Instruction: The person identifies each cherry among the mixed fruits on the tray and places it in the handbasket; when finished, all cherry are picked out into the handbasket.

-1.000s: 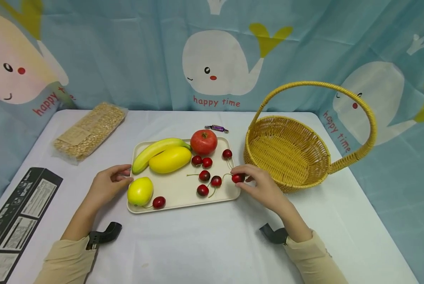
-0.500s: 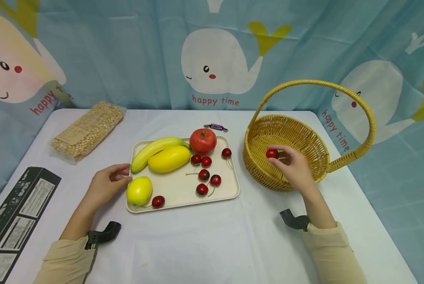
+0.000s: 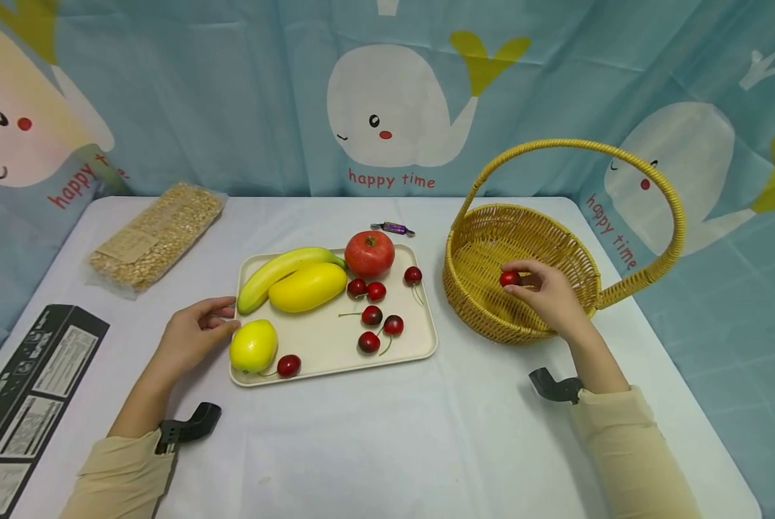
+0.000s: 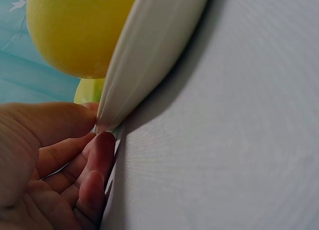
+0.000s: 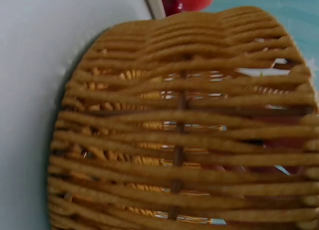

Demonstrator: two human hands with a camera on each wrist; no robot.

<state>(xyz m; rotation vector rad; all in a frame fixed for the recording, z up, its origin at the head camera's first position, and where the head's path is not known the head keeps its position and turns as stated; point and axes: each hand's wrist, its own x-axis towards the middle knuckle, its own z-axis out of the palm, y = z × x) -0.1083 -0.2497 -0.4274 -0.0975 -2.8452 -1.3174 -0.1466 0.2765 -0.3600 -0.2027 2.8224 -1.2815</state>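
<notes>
Over the inside of the yellow wicker basket (image 3: 474, 274), my right hand (image 3: 549, 295) pinches a red cherry (image 3: 509, 278) between thumb and fingers. In the right wrist view the basket's woven wall (image 5: 179, 125) hides most of that hand. My left hand (image 3: 195, 335) pinches the left rim of the cream tray (image 3: 335, 353), thumb on top and fingertips against the side, as the left wrist view shows. On the tray lie a lemon (image 3: 254, 346), a banana (image 3: 283, 275), a yellow mango-like fruit (image 3: 308, 287), a red pomegranate-like fruit (image 3: 370, 254) and several cherries (image 3: 371, 316).
A bag of pale grains or beans (image 3: 160, 238) lies at the back left of the white table (image 3: 361, 447). A long black box (image 3: 37, 396) is at the left edge. Behind the tray sits a purple wrapped candy (image 3: 393, 228). The basket's tall handle (image 3: 575, 144) arches above it.
My right hand has lifted a cherry from the tray's right side and carried it rightward over the basket. The left hand stays at the tray's rim.
</notes>
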